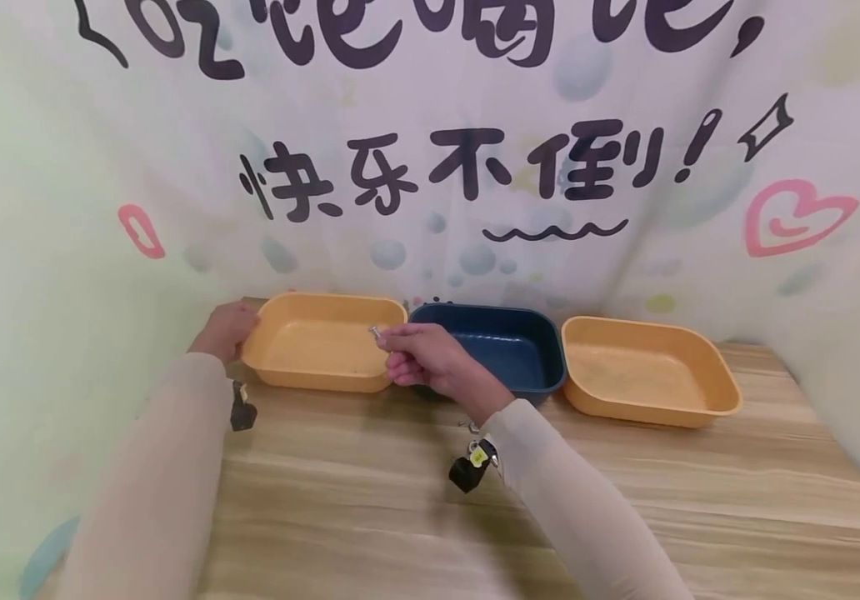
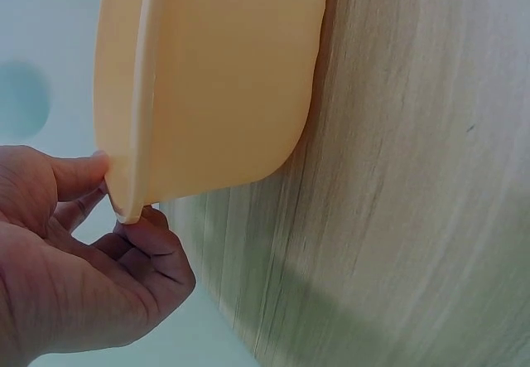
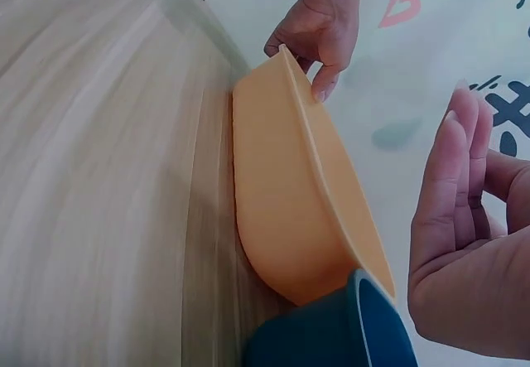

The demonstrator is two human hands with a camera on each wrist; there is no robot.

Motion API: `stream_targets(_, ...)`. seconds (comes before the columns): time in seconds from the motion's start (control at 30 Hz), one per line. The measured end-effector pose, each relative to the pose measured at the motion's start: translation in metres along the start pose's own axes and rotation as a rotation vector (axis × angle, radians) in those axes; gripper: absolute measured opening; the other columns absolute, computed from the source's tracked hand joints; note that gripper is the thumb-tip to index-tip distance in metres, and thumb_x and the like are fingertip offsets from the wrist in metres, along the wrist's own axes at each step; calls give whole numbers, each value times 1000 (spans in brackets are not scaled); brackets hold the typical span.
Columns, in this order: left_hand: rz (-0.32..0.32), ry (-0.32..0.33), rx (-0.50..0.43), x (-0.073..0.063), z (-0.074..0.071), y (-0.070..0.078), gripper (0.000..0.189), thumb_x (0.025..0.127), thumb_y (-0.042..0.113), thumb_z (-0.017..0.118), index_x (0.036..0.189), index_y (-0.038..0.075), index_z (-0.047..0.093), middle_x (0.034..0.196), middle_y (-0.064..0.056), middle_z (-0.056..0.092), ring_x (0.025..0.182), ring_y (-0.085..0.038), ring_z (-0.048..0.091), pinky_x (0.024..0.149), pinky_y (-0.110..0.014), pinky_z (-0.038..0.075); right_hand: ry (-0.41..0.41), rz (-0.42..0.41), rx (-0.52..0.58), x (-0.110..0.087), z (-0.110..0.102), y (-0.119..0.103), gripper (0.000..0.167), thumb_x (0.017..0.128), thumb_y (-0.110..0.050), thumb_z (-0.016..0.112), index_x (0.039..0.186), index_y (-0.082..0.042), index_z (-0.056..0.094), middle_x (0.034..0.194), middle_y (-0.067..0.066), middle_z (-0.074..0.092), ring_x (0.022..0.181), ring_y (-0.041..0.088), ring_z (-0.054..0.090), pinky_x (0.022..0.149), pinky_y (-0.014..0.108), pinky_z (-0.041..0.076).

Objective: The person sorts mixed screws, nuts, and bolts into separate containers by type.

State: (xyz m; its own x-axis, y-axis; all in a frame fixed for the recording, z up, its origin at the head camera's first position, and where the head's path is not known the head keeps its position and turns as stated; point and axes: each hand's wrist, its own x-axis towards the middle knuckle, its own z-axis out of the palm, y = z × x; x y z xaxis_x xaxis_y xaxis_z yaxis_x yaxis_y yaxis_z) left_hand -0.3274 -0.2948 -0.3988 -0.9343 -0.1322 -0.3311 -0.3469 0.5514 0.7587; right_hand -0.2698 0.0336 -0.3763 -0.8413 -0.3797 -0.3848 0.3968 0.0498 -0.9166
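Observation:
My left hand (image 1: 226,331) grips the left end of the left yellow basin (image 1: 317,382). In the left wrist view, the thumb of that hand (image 2: 91,268) lies inside the basin's rim (image 2: 142,94) and its curled fingers are outside. My right hand (image 1: 430,357) pinches a small silver screw (image 1: 375,332) between thumb and fingertips, above the right side of that basin. In the right wrist view, the right hand (image 3: 472,243) shows its fingers, but the screw is hidden.
A dark blue basin (image 1: 508,343) stands beside the left one, partly behind my right hand. Further right is another yellow basin (image 1: 647,412). Small metal pieces (image 1: 471,427) lie on the wooden table (image 1: 340,500) near my right wrist. A printed cloth (image 1: 430,258) hangs behind.

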Motion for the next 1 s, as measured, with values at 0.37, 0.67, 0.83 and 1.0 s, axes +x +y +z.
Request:
stream_targets(0.37,-21,-5,5,4,8,8,41,100,15,37,135,-5,42,115,-18,49,61,-10,48,53,-23,43,103,-45,69,5,-4,-10,29,93,-24,66,119,-11,66,72,5,67,59,14,68,59,25,55)
stream_targets(0.67,-33,9,4,-1,4,7,44,100,15,37,139,-6,40,121,-19,48,66,-10,50,56,-23,44,129,-58,105,7,2,-9,21,95,-22,63,115,-18,69,75,6,67,61,15,68,61,25,56)
stream_targets(0.83,-47,18,-11,-4,3,5,44,100,15,37,139,-5,40,121,-18,48,64,-9,50,55,-22,43,113,-47,88,9,4,-8,20,95,-21,63,114,-17,69,75,7,68,61,16,68,61,25,56)
stream_targets(1.0,-44,21,-9,-7,0,3,43,99,14,38,138,-5,41,117,-18,49,61,-9,48,53,-22,42,99,-42,82,11,6,-6,20,96,-22,62,114,-17,69,75,7,68,61,16,68,60,25,56)
